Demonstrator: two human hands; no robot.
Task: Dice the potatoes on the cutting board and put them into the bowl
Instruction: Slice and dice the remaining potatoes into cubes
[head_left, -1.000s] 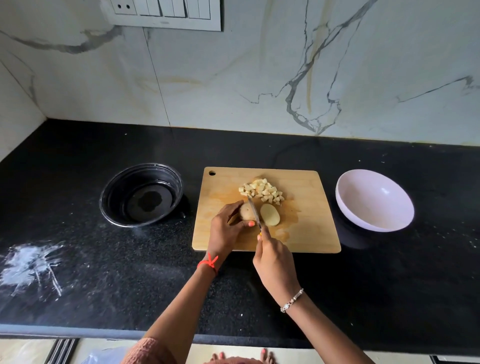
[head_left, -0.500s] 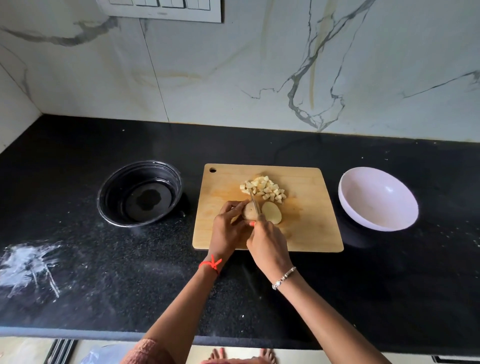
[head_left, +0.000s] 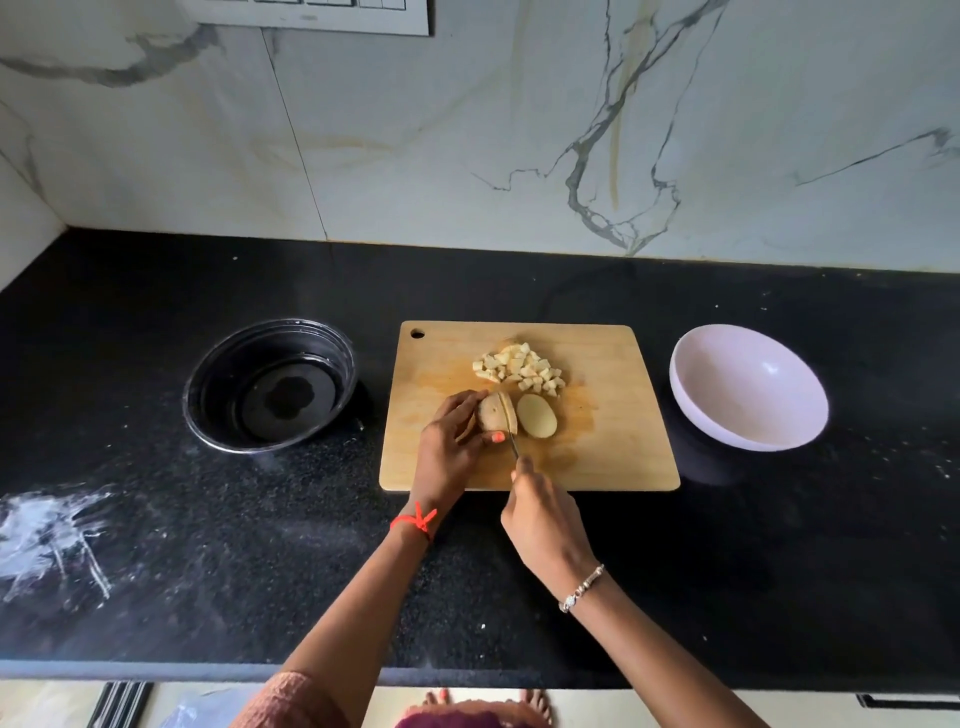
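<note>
Board (head_left: 602, 457): wooden, lying at the middle of the black worktop (head_left: 701, 582), with a hanging hole at its far left corner.
Potato (head_left: 488, 415): unpeeled piece on the board's left half, near the front edge, with a slice partly cut off its right side.
Half (head_left: 537, 415): a second potato piece lying just right of the first, near the board's centre.
Dice (head_left: 519, 366): a heap of pale cubes on the board behind both pieces, towards the far edge.
Knife (head_left: 513, 441): thin blade set down into the potato, the edge running front to back; the handle is hidden in the fist.
Left hand (head_left: 449, 447): fingers curled over the potato's far and left sides, thumb on its near side, pinning it to the board; a red thread (head_left: 415, 522) circles the wrist.
Right hand (head_left: 545, 525): fingers closed round the knife handle at the board's front edge, forefinger stretched towards the blade; a beaded bracelet (head_left: 582, 590) is on the wrist.
Bowl (head_left: 748, 389): white, on the worktop just right of the board, with no potato in it.
Black bowl (head_left: 270, 384): on the worktop left of the board.
Smear (head_left: 47, 535): white powdery marks near the worktop's front left corner.
</note>
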